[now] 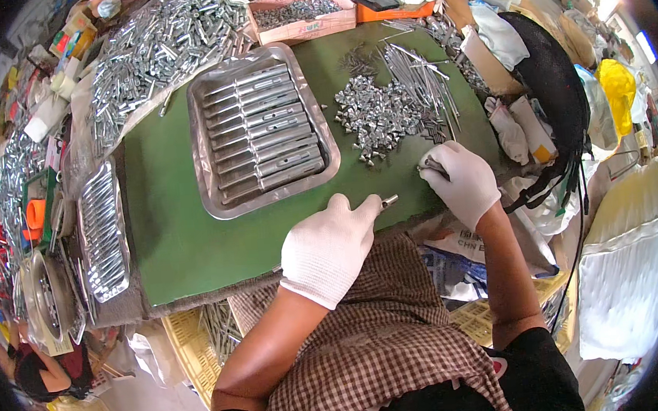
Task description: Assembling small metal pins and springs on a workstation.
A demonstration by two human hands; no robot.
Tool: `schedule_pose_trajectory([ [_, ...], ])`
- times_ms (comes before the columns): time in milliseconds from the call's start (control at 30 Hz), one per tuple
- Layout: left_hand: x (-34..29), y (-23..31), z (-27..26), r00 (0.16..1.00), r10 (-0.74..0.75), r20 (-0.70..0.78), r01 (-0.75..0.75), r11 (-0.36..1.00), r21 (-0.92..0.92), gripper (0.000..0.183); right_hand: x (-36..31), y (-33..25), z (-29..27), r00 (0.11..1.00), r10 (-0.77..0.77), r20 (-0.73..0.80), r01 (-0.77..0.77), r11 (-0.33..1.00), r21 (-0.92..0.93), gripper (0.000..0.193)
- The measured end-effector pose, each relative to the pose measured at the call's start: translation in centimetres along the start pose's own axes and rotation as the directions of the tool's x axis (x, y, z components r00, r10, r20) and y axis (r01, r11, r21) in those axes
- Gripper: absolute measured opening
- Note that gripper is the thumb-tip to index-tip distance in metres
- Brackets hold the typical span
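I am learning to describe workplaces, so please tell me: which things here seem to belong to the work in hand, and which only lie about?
Likely in the work: metal tube in the left hand; small metal piece in the right hand; tray of long tubes; pile of silver pieces.

Probably just lying about: yellow bag; black mesh item; orange object.

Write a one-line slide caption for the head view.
At a green worktop, a gloved left hand holds a metal tube and the right hand a small metal part, near a loaded tray.
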State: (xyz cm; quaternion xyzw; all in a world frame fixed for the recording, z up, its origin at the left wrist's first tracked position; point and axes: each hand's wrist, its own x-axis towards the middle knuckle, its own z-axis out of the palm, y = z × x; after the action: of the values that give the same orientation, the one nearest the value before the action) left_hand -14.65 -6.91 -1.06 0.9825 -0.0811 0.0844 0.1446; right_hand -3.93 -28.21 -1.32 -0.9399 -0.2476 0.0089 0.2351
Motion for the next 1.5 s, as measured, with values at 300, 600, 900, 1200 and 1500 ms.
schedule_pose_trajectory([
  [300, 0.1, 0.2, -0.2, 1.0, -0.012, 0.003, 0.012, 1.0, -0.027, 0.023, 0.4, -0.3, -0.2, 0.998, -0.069, -0.004, 0.07, 0.997, 0.027, 0.011],
  [600, 0.1, 0.2, -0.2, 0.999, -0.013, 0.032, 0.013, 1.0, -0.004, 0.024, 1.5, 0.0, 0.5, 0.965, -0.262, -0.015, 0.262, 0.964, 0.049, 0.016],
  [900, 0.1, 0.1, -0.3, 0.999, -0.01, 0.047, 0.012, 0.999, -0.031, 0.024, 0.3, -1.0, 0.2, 0.958, -0.258, 0.123, 0.241, 0.961, 0.138, 0.015],
  [1200, 0.1, 0.1, -0.1, 1.0, -0.009, 0.014, 0.01, 0.999, -0.031, 0.023, 0.2, -2.3, 0.0, 0.93, -0.311, 0.196, 0.348, 0.918, -0.19, 0.012],
  [1500, 0.0, -0.1, -0.1, 1.0, -0.008, 0.016, 0.009, 0.998, -0.057, 0.021, 1.8, -1.6, -0.1, 0.82, -0.505, 0.27, 0.548, 0.829, -0.113, 0.013],
])
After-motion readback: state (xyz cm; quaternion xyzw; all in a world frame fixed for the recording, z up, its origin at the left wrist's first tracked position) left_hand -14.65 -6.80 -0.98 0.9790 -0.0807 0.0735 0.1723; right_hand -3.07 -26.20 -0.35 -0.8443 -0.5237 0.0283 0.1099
